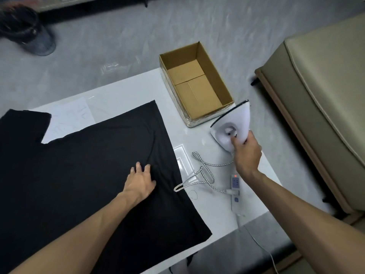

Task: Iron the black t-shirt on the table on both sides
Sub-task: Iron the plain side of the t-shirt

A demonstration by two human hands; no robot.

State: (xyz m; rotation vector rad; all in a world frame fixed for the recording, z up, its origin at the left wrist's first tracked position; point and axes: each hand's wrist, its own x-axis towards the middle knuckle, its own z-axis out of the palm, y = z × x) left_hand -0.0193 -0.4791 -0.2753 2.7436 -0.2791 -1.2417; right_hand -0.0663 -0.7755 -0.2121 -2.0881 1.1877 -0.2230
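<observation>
The black t-shirt lies spread flat over the left and middle of the white bench, one sleeve at the far left and its hem toward the right, with a few soft creases near that edge. The left hand rests palm down on the cloth near the hem, its fingers straight and spread. The right hand grips the handle of a white steam iron, fingers curled round it; the iron stands nose-up, well apart from the shirt and near the bench's right edge. Just beyond it sits an open cardboard box. Between shirt and iron the braided cord lies in loose loops, running to a power strip with a red light lit. A sheet of paper shows beside the sleeve. A tan upholstered seat stands right of the bench, and a dark blurred bin is on the floor at far left.
</observation>
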